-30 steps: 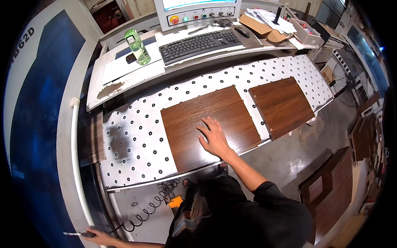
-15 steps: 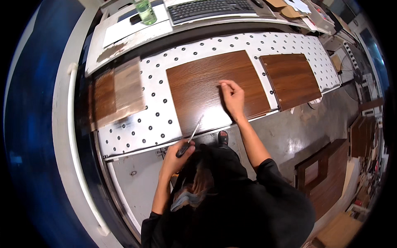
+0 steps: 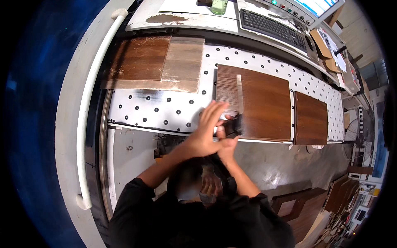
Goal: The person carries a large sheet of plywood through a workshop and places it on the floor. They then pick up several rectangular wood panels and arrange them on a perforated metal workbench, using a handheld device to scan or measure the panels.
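Both my hands meet over the near edge of a brown wood-grain panel (image 3: 266,107). My left hand (image 3: 205,130) has its fingers stretched out and blurred, right beside the dark handle. My right hand (image 3: 226,148) is closed around the lower part of a screwdriver (image 3: 234,125). Its black handle sits between the hands, and its blade, smeared by motion, points away over the panel. The fingers partly cover one another, so the exact grip is hard to see.
The panel lies on a white bed (image 3: 157,108) dotted with black studs. A smaller brown panel (image 3: 311,118) is to the right, a stacked pair (image 3: 182,62) at the far left. Behind stand a keyboard (image 3: 273,29) and a green bottle (image 3: 219,7). A white rail (image 3: 94,91) runs along the left.
The screwdriver has passed from my left hand to my right. My hands have come together, and the left one has opened. My view has turned, so the bed appears shifted.
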{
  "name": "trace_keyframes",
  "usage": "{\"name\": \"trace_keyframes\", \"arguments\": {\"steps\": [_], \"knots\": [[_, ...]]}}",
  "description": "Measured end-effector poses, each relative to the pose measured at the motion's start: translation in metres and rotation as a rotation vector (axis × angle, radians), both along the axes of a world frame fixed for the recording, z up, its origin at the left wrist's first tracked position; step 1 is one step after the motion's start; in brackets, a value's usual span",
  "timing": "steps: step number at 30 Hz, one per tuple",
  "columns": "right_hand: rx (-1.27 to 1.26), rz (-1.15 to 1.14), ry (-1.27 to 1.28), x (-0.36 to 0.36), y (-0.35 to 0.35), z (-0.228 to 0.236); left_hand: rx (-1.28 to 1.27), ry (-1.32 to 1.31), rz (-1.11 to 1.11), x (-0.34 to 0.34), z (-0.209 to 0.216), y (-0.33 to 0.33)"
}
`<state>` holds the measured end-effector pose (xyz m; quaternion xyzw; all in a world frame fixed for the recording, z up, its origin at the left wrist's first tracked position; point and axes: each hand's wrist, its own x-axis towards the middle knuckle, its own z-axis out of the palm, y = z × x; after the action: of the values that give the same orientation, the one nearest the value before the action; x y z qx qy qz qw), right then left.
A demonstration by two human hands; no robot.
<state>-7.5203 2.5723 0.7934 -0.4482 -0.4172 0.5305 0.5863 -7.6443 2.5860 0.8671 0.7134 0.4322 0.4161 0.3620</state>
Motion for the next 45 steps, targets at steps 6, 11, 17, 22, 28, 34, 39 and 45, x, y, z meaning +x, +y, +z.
{"name": "trace_keyframes", "arguments": {"steps": [6,11,17,22,28,34,39,45], "knots": [[-0.45,0.342,-0.168,0.026,0.009,0.022,-0.096,0.608,0.538,-0.176,-0.065,0.107],[-0.507,0.565,-0.365,0.006,-0.022,0.033,-0.05,0.913,0.743,-0.263,-0.155,0.154],[-0.39,0.483,-0.575,0.003,-0.032,0.048,0.099,0.923,0.819,-0.215,-0.173,0.129],[-0.395,0.421,-0.767,0.009,-0.012,0.059,0.136,0.872,0.799,-0.163,-0.167,0.084],[-0.336,0.511,-0.739,0.021,-0.009,0.044,-0.029,0.751,0.736,-0.089,-0.151,-0.001],[-0.005,0.384,-0.676,-0.033,-0.008,0.023,-0.189,-0.204,0.292,-0.055,-0.064,-0.064],[0.205,0.929,-0.688,-0.057,-0.014,0.031,-0.408,-0.162,0.616,-0.067,-0.059,-0.089],[0.483,0.509,-0.892,-0.068,-0.005,-0.018,-0.543,-0.26,0.808,-0.141,-0.062,-0.156]]}}
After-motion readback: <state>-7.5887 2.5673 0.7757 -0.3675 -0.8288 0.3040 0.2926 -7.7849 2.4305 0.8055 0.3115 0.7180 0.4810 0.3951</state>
